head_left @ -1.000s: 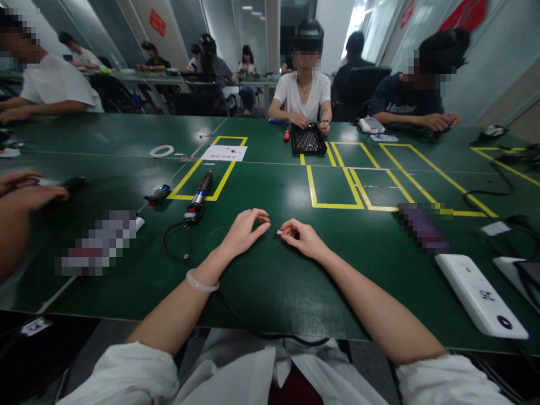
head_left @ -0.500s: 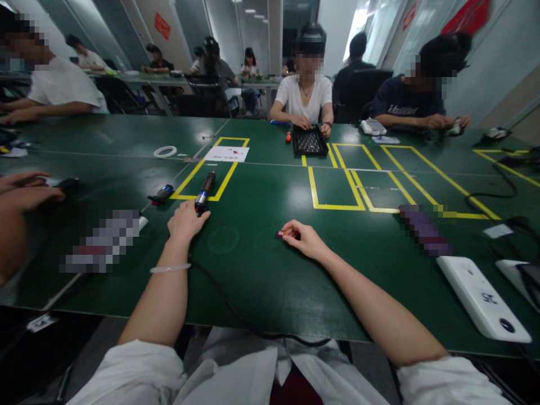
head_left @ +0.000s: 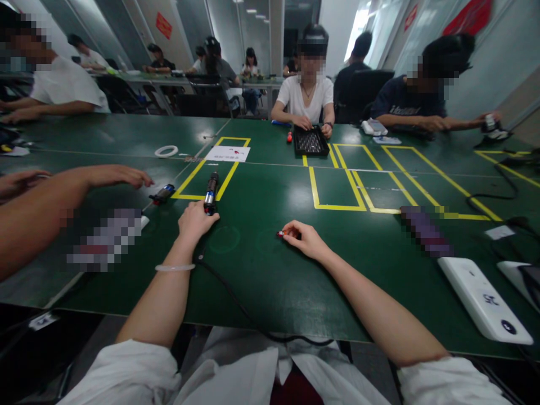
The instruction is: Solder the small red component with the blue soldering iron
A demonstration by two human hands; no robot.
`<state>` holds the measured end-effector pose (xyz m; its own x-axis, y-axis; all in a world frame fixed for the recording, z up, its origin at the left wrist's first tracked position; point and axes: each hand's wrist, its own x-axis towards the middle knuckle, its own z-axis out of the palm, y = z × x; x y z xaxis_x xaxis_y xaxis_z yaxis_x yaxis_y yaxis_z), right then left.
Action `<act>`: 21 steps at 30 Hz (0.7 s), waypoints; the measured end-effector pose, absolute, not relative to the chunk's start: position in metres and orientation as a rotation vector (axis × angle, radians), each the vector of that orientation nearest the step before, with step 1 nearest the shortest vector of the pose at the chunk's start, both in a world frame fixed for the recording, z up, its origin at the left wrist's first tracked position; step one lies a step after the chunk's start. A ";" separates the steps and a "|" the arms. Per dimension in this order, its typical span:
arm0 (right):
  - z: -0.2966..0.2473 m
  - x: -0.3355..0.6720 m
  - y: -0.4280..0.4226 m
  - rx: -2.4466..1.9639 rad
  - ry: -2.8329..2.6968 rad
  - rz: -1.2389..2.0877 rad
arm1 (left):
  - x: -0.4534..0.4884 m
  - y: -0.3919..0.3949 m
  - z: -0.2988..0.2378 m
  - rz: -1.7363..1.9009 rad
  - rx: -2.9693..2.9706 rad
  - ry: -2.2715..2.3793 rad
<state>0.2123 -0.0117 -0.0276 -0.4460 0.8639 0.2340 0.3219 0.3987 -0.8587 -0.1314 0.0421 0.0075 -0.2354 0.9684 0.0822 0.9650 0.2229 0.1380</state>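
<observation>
My left hand (head_left: pixel 194 220) is closed around the near end of a black and blue corded electric screwdriver (head_left: pixel 210 193) that lies on the green table (head_left: pixel 261 275). Its black cable (head_left: pixel 236 304) runs back toward me over the table edge. My right hand (head_left: pixel 304 238) rests on the table and pinches a small red and silver part (head_left: pixel 280 233) between its fingertips. A white bangle (head_left: pixel 174 268) circles my left wrist.
A co-worker's arm (head_left: pixel 63 194) reaches in from the left toward a small blue and black tool (head_left: pixel 161 194). Yellow tape rectangles (head_left: pixel 333 188) mark the table. White devices (head_left: pixel 483 298) lie at the right, a black tray (head_left: pixel 310 142) and a white card (head_left: pixel 229 153) farther back. Several people sit around.
My left hand left the small part, moved left and forward, and closed on the screwdriver. The co-worker's arm at the left has stretched out toward the small tool. My right hand stayed put.
</observation>
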 end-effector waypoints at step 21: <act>-0.031 0.213 -0.011 -1.021 -1.983 0.870 | 0.004 -0.019 -0.002 0.492 2.494 1.450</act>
<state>0.2126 -0.0113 -0.0307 -0.4185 0.8592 0.2943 0.3653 0.4560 -0.8116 0.0042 -0.0186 -0.0025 0.4588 0.8707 0.1774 0.7988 -0.4916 0.3467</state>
